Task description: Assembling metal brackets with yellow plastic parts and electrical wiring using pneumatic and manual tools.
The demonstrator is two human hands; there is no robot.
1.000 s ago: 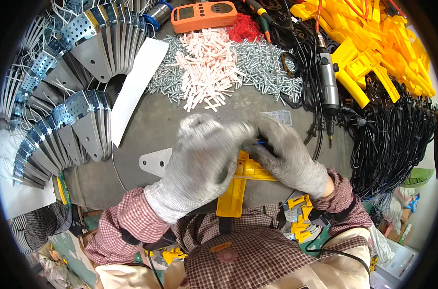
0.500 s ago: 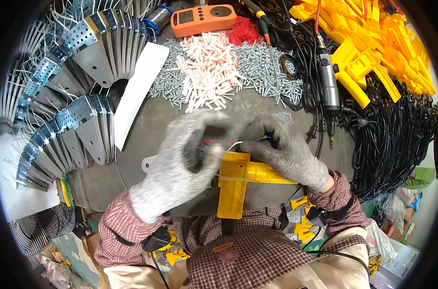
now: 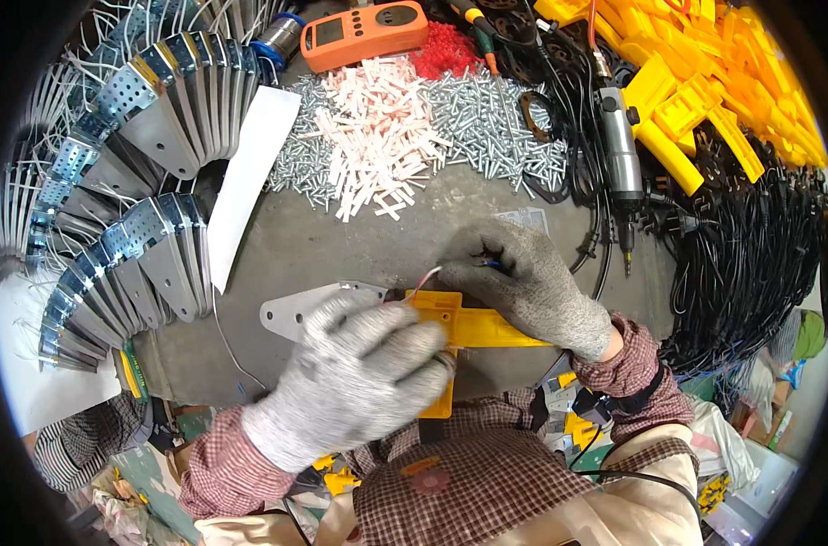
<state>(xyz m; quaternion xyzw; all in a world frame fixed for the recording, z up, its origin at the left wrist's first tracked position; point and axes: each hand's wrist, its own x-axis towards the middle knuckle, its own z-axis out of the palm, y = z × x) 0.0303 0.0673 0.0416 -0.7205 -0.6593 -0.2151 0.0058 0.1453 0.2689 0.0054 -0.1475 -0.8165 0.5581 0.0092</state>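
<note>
Right grip (image 3: 528,287) is pinched narrow on a thin wire (image 3: 428,276), which drops toward a yellow housing (image 3: 498,328) just below. Left grip (image 3: 368,364) is blurred, fingers bent over the housing's left part; cannot tell whether it holds anything. Flat grey plate (image 3: 289,309) lies just beyond the left grip on the worktop (image 3: 341,246). Farther beyond both: pale pink sleeves (image 3: 378,127) between silver screws (image 3: 487,132), then an orange meter (image 3: 367,36). Black cables (image 3: 751,282) hang well right of the right grip.

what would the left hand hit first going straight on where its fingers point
The left hand would likely meet the yellow plastic part first; depth is unclear, so it might pass above.
</note>
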